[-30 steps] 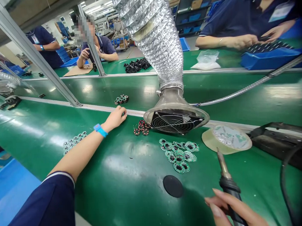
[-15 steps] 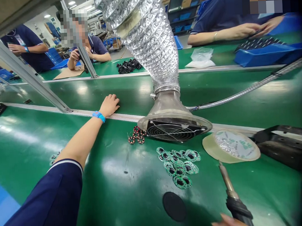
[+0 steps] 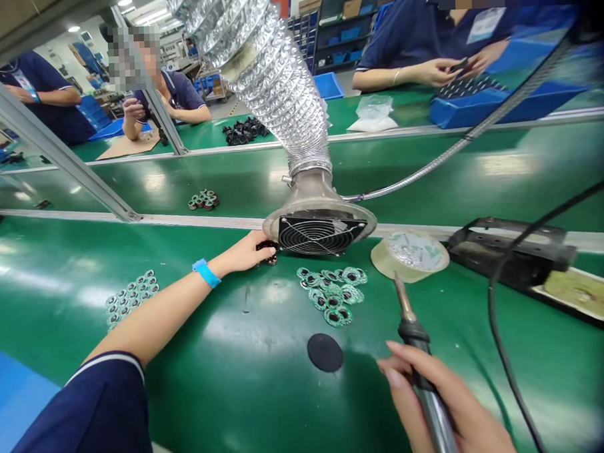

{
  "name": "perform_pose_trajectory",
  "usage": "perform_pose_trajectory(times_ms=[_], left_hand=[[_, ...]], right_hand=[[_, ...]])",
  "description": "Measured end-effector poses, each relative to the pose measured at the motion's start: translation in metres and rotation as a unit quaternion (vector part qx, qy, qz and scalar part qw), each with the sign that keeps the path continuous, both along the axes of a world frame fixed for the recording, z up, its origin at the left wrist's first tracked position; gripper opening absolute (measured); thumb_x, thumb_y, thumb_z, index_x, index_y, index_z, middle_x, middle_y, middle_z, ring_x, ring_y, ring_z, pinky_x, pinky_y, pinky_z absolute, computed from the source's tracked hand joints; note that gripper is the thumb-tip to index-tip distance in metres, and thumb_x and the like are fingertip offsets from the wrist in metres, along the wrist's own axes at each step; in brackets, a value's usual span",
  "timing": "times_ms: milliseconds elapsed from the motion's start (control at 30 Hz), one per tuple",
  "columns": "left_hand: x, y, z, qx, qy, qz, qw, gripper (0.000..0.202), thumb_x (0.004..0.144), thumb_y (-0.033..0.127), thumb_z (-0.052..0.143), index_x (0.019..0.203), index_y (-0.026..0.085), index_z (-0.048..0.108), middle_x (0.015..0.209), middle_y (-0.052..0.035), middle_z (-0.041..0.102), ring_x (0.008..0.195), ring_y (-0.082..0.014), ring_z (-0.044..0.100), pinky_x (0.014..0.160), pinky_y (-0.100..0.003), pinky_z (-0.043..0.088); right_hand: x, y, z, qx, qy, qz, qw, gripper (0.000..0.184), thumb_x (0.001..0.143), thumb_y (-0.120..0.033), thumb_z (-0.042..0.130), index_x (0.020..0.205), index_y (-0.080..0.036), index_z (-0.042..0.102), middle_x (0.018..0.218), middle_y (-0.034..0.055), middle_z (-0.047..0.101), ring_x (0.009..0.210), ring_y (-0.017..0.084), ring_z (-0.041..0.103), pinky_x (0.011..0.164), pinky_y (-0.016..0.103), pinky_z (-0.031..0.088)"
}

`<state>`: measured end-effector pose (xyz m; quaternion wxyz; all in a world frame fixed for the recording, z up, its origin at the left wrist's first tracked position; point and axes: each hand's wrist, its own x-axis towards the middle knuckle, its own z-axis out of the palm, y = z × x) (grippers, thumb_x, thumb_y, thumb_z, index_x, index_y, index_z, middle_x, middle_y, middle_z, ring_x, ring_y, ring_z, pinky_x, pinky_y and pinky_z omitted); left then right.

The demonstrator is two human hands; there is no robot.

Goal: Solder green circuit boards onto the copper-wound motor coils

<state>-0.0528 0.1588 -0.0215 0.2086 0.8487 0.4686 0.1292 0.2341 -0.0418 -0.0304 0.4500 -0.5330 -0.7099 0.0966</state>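
My right hand (image 3: 439, 394) is closed around a soldering iron (image 3: 418, 355), its tip pointing up and away. My left hand (image 3: 246, 252), with a blue wristband (image 3: 206, 273), reaches to the small copper-wound coil rings (image 3: 267, 252) beside the fan hood. Its fingers are closed over these rings and hide most of them. Between the hands lies a loose group of green ring-shaped circuit boards (image 3: 334, 295) with black centres. Nearer to me is a flat black disc (image 3: 325, 352).
A fume extractor (image 3: 325, 233) hangs from a silver duct. To its right are a tape roll (image 3: 411, 255) and a black iron stand (image 3: 513, 244) with a sponge. Green boards in rows (image 3: 132, 297) lie left. Parts (image 3: 204, 200) sit behind the rail. Co-workers sit opposite.
My left hand has come back from behind the rail, moving right to the coil rings, and a group of parts now shows there. My right hand and the soldering iron have come further into view.
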Motion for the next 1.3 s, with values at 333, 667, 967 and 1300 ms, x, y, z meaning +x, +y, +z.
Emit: perform_pose_trajectory(times_ms=[333,667,967,1300], left_hand=[[-0.021,-0.059,0.007,0.024,-0.031,0.033,0.999,0.032,0.096,0.034,0.039,0.112,0.018,0.063,0.121,-0.0085,0.065,0.117,-0.0198,0.054,0.107,-0.038,0.041],[-0.001,-0.112,0.016,0.111,0.055,0.043,0.991,0.016,0.083,0.023,0.061,0.098,0.016,0.063,0.116,-0.0142,0.055,0.111,-0.0299,0.043,0.098,-0.052,0.037],[0.040,-0.156,0.035,0.114,-0.023,-0.074,0.990,0.011,0.089,0.027,0.058,0.092,0.020,0.066,0.116,-0.0098,0.052,0.115,-0.0237,0.044,0.103,-0.046,0.039],[0.062,-0.180,0.042,0.041,-0.161,-0.079,0.983,0.004,0.090,0.020,0.056,0.093,0.017,0.056,0.109,-0.0088,0.053,0.105,-0.0180,0.051,0.093,-0.035,0.045]], right_hand=[[-0.006,0.006,0.006,0.007,0.070,-0.012,0.997,0.021,0.089,-0.021,0.054,0.109,-0.022,0.060,0.078,-0.0003,0.066,0.071,0.012,0.068,0.068,0.023,0.055],[-0.011,0.010,0.001,0.057,0.084,0.018,0.995,0.024,0.087,-0.017,0.054,0.109,-0.023,0.060,0.078,-0.0006,0.065,0.068,0.014,0.066,0.067,0.028,0.054],[-0.023,0.003,-0.001,0.037,0.092,0.129,0.987,0.035,0.084,-0.020,0.061,0.118,-0.024,0.053,0.091,0.0030,0.066,0.076,0.015,0.066,0.071,0.030,0.057],[-0.028,-0.004,-0.002,-0.018,0.165,0.179,0.970,0.044,0.085,-0.020,0.064,0.124,-0.028,0.046,0.104,0.0045,0.066,0.085,0.015,0.068,0.074,0.030,0.059]])
